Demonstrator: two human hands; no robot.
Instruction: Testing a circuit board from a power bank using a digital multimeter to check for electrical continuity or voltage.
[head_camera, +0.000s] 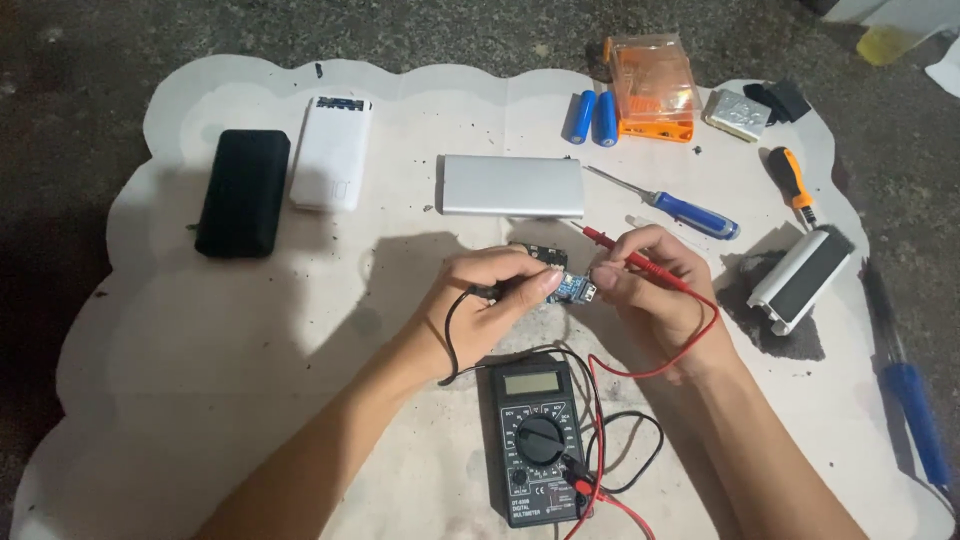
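Above the black multimeter, the left hand pinched a black probe onto the small blue circuit board while the right hand pinched the red probe there, mid-reading, needing steady tips.

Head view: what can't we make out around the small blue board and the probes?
- Small blue board: fingers of left hand and right hand cover most of it.
- Red probe tip: hidden at the fingers, contact point unclear.
- Black probe: hidden in the left hand, only its lead shows.
- Multimeter display: too small to read.
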